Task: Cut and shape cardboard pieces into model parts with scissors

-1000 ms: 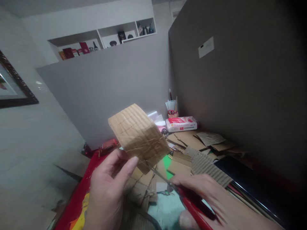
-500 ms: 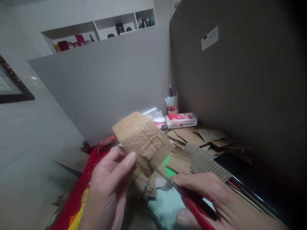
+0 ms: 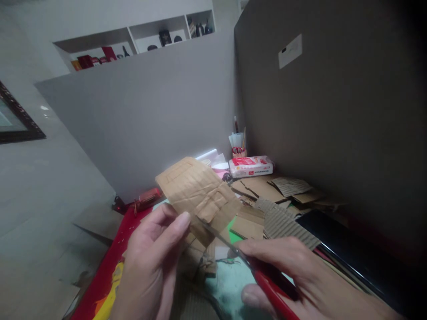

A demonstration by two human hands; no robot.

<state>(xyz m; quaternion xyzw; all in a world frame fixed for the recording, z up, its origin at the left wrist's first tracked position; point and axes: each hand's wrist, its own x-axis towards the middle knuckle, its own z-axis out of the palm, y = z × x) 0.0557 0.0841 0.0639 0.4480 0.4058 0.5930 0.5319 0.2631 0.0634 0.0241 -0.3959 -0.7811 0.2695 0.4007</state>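
Observation:
My left hand (image 3: 155, 255) pinches the lower left edge of a creased brown cardboard piece (image 3: 190, 186) between thumb and fingers, holding it up over the table. Faint rectangular outlines mark the cardboard's surface. In my right hand (image 3: 287, 266) is a pair of red-handled scissors (image 3: 270, 284), with the fingers around the handles. The scissor blades point up and left and meet the cardboard's lower part, close to my left thumb. Part of the handles is hidden by my right hand.
Cardboard scraps (image 3: 248, 222) and a corrugated strip (image 3: 287, 222) lie beyond my right hand. A glossy black object (image 3: 347, 249) sits at right. Behind are a white-and-red packet (image 3: 251, 166) and a pen holder (image 3: 239, 151). Grey panels (image 3: 150, 120) close off the back and right.
My right hand and the scissors have shifted very slightly left. The cardboard stays in my left hand, and the whole view has moved a little.

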